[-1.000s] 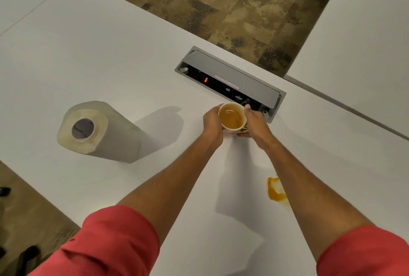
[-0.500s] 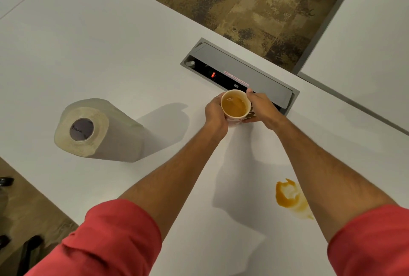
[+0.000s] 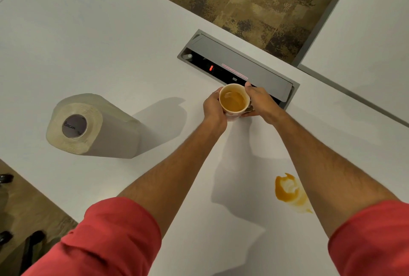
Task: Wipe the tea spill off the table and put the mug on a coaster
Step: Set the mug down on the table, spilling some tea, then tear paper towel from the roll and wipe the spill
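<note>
The white counter [image 3: 93, 39] carries everything here, with a recessed grey power box [image 3: 254, 70] set into it near the far edge. A roll of paper towel [image 3: 93, 127] stands well to the left, within reach for the wiping that, by the look of things, has not begun. The tea spill [image 3: 287, 191] lies near the person, just beside the right forearm and well apart from the mug, so moving the mug first probably keeps it out of the wiping path. The mug [image 3: 234, 102], nearly full of tea, sits just in front of the power box. The left hand [image 3: 213, 107] wraps its left side and the right hand [image 3: 260, 103] cups the right, both closed around it; two hands likely steady the full mug against slopping. Something dark shows under the right fingers at the mug's base, perhaps the coaster, but I cannot tell.
</note>
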